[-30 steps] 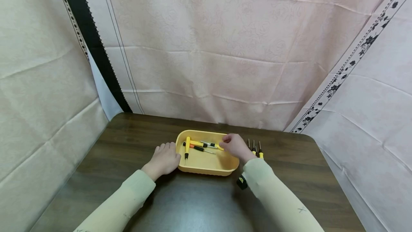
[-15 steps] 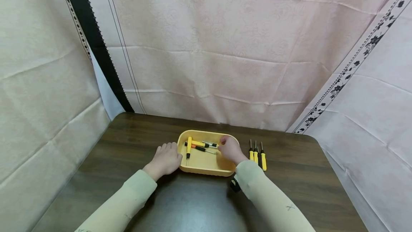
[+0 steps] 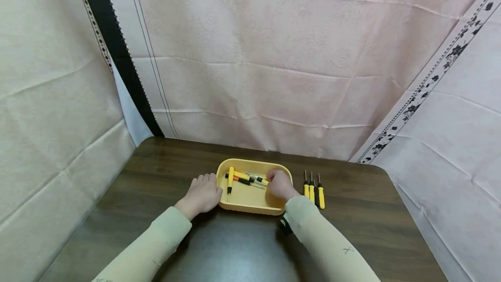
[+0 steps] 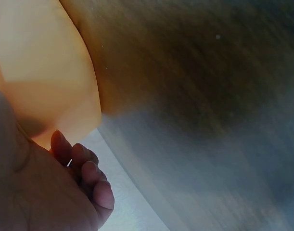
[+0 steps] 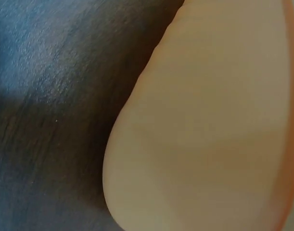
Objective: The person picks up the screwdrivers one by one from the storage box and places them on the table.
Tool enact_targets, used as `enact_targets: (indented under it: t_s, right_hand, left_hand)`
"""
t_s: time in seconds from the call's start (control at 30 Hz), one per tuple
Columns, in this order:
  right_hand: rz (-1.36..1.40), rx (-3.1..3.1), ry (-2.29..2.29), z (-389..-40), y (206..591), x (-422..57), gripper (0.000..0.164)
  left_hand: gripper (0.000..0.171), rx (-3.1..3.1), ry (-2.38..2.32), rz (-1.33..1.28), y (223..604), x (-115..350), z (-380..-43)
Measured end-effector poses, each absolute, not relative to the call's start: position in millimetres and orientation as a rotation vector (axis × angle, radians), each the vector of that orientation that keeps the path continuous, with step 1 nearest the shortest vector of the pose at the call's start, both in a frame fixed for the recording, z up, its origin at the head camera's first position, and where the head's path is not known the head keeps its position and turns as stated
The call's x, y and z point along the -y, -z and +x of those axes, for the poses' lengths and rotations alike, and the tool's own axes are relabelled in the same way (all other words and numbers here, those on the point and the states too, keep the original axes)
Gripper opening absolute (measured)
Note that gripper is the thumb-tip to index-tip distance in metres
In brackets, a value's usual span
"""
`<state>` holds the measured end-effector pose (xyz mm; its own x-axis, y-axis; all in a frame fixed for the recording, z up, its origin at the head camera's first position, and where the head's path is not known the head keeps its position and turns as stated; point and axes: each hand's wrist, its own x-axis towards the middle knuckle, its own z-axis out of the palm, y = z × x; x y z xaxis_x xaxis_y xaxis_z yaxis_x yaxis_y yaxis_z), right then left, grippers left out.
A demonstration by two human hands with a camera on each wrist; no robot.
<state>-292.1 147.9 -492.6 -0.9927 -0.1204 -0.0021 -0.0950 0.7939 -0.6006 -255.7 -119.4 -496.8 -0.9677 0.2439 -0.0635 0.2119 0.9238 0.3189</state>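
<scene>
A shallow yellow tray sits on the wooden table. My left hand holds its left rim; in the left wrist view that hand's bent fingers lie against the outer wall, thumb out of sight. My right hand reaches into the tray's right half and pinches the yellow handle of a screwdriver; its fingertips are partly hidden. Left in the tray lie a yellow screwdriver, another yellow one, and a black-and-orange one. The right wrist view shows only the tray's outer wall.
Several screwdrivers with yellow or black handles lie side by side right of the tray, tips pointing away. A black object shows beside the right cuff. Patterned cloth hangs behind the table.
My right hand has moved left and down into the tray, and the screwdriver at its fingertips has shifted slightly. The row of screwdrivers came into fuller view. My left hand stays on the rim.
</scene>
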Motion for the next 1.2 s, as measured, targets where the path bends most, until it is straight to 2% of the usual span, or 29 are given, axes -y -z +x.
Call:
enact_targets:
  t_s: [0.5,1.2]
  right_hand:
    - [-0.202,-3.005,0.809,-290.7,498.7,-144.5,0.008]
    - [-0.349,-2.920,0.891,-284.7,482.6,-141.9,0.006]
  left_hand:
    - [0.032,-2.979,-0.482,0.369,498.1,119.8,-257.2]
    - [0.036,-2.970,-0.470,0.357,496.2,119.4,-256.3]
